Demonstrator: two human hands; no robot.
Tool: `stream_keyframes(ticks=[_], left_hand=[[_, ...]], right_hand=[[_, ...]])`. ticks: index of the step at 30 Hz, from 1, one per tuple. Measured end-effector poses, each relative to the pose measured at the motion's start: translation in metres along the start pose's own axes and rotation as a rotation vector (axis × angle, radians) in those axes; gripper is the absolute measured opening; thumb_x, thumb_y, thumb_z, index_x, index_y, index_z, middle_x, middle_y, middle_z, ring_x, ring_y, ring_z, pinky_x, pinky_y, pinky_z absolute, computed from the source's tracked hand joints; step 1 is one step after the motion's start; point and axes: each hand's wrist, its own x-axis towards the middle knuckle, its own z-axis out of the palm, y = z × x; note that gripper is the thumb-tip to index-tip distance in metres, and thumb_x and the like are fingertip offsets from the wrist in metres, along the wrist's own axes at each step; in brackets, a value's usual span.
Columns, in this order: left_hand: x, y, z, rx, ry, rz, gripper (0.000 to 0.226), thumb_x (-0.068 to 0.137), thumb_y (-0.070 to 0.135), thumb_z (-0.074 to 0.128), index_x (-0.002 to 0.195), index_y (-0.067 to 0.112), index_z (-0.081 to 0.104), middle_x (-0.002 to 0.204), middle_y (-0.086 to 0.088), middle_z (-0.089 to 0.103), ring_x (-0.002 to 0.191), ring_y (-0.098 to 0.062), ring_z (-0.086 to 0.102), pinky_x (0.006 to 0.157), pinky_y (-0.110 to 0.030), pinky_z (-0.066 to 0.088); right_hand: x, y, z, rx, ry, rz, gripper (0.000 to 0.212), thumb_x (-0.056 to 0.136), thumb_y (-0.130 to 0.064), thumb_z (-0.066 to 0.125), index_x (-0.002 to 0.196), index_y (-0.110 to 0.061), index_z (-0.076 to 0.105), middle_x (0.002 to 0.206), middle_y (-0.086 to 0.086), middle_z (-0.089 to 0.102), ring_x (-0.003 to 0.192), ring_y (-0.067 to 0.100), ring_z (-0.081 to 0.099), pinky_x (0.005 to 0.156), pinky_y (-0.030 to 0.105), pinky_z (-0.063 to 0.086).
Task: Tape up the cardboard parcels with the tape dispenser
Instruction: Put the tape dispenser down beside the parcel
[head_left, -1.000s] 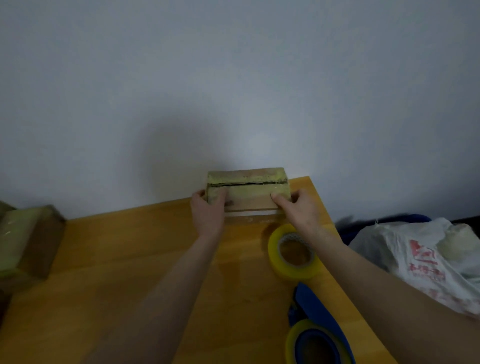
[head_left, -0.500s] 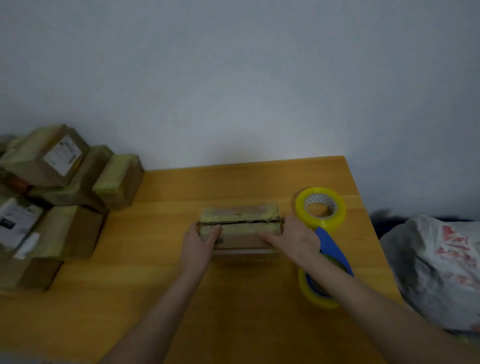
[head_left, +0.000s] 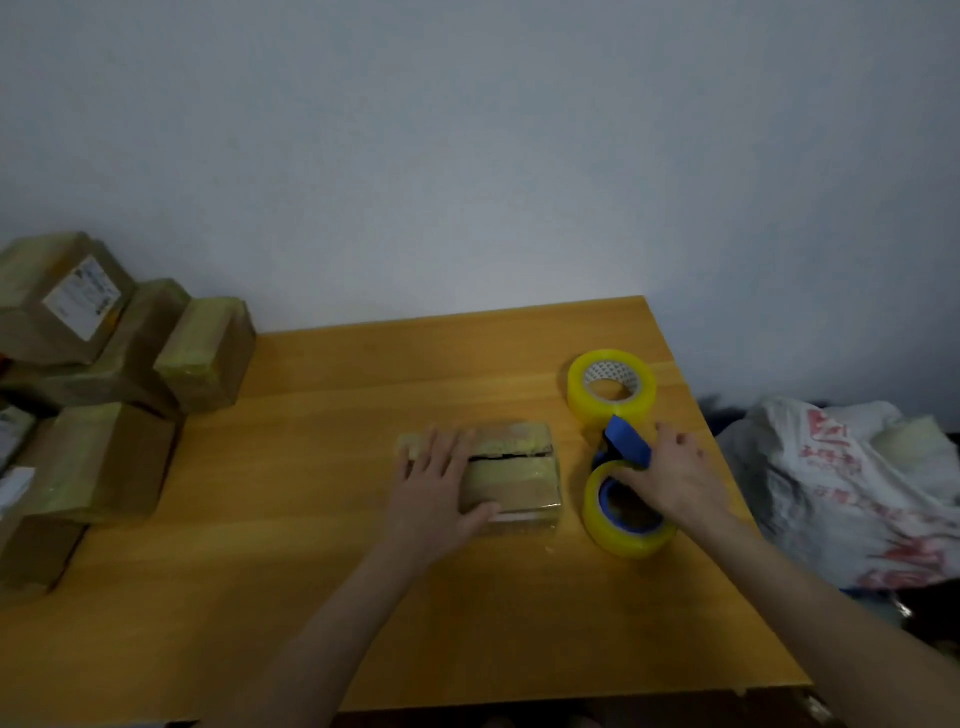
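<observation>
Parcel (head_left: 511, 470) lay on the desk (head_left: 311, 545) under my left grip (head_left: 439, 486), whose fingers rested flat and apart on its left end. Its unsealed seam gaped just right of them. My right grip (head_left: 670, 473) covered the tape dispenser (head_left: 626, 444). I judged it best to pin the flaps shut and start the tape past the seam's end. The palm hid the handle, so I could not tell whether that grip had clamped it.

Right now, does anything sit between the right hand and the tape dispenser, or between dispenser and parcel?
Nothing visible. The right hand is on the tape dispenser; only bare table separates it from the parcel under the left hand.
</observation>
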Motion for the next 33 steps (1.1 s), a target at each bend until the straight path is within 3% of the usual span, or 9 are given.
stream_keyframes(ticks=[4,8,14,17,20,24,28,31,33], left_hand=[[-0.001,-0.005,0.013,0.072,-0.153,0.071,0.081,0.09,0.071,0.023,0.149,0.032,-0.017,0.156,0.002,-0.023,0.147,-0.023,-0.014,0.118,-0.045,-0.005],[-0.002,-0.018,0.013,0.055,-0.161,0.131,0.074,0.092,0.067,0.024,0.14,0.04,-0.026,0.151,-0.001,-0.031,0.145,-0.019,-0.017,0.116,-0.038,-0.009],[-0.004,-0.025,0.016,0.055,-0.137,0.164,0.073,0.092,0.066,0.026,0.141,0.039,-0.022,0.149,-0.001,-0.031,0.146,-0.019,-0.016,0.116,-0.035,-0.008],[-0.004,-0.025,0.019,0.052,-0.111,0.164,0.075,0.092,0.066,0.027,0.143,0.037,-0.019,0.149,-0.001,-0.029,0.146,-0.019,-0.013,0.117,-0.035,-0.006],[-0.004,-0.024,0.02,0.02,-0.089,0.161,0.077,0.091,0.067,0.03,0.148,0.036,-0.012,0.153,-0.003,-0.023,0.147,-0.02,-0.01,0.117,-0.036,-0.004],[-0.005,-0.023,0.019,-0.024,-0.062,0.151,0.077,0.091,0.067,0.035,0.151,0.035,-0.001,0.159,-0.004,-0.01,0.148,-0.018,-0.003,0.117,-0.034,-0.002],[-0.002,-0.021,0.003,-0.524,-0.006,0.05,0.048,0.103,0.035,0.033,0.148,0.016,0.033,0.156,-0.002,0.025,0.145,-0.013,0.019,0.113,-0.02,0.009],[0.002,-0.02,-0.019,-1.257,0.23,-0.417,0.033,0.103,0.021,0.038,0.122,0.005,0.061,0.125,-0.007,0.061,0.123,-0.021,0.053,0.088,-0.01,0.041],[0.007,-0.025,-0.031,-1.6,0.246,-0.648,0.032,0.102,0.027,0.041,0.114,0.004,0.059,0.115,-0.01,0.065,0.109,-0.024,0.061,0.084,-0.023,0.05]], right_hand=[[0.013,0.024,0.011,0.057,-0.255,0.131,0.038,0.087,-0.044,0.067,0.094,-0.009,0.055,0.078,0.008,0.056,0.069,0.024,0.056,0.057,0.031,0.04],[0.022,0.03,0.015,0.169,-0.21,0.133,0.037,0.088,-0.031,0.07,0.067,-0.01,0.048,0.058,0.006,0.046,0.05,0.02,0.044,0.049,0.029,0.033],[0.022,0.018,-0.006,0.403,-0.291,0.219,0.018,0.08,-0.007,0.072,0.084,-0.002,0.055,0.065,0.01,0.048,0.054,0.024,0.043,0.053,0.032,0.038],[0.02,0.014,-0.037,0.522,-0.283,0.179,0.055,0.077,0.001,0.071,0.128,0.007,0.05,0.079,0.014,0.061,0.059,0.023,0.056,0.048,0.031,0.043],[0.014,-0.011,-0.079,0.638,-0.231,0.02,0.042,0.075,0.0,0.075,0.114,0.004,0.06,0.069,0.008,0.06,0.049,0.017,0.055,0.046,0.029,0.043],[-0.002,-0.068,-0.096,0.635,-0.261,-0.269,0.047,0.069,-0.013,0.085,0.106,-0.017,0.056,0.099,0.006,0.063,0.084,0.024,0.065,0.071,0.036,0.051],[-0.016,-0.109,-0.073,0.451,-0.37,-0.482,0.049,0.072,-0.014,0.083,0.111,-0.019,0.054,0.106,0.002,0.06,0.091,0.017,0.064,0.073,0.033,0.052],[-0.014,-0.113,-0.052,0.35,-0.433,-0.506,0.05,0.075,-0.01,0.079,0.115,-0.018,0.049,0.112,0.004,0.057,0.096,0.016,0.06,0.079,0.034,0.051],[-0.01,-0.111,-0.046,0.335,-0.423,-0.503,0.05,0.076,-0.009,0.078,0.116,-0.015,0.048,0.112,0.006,0.056,0.098,0.02,0.06,0.084,0.039,0.051]])
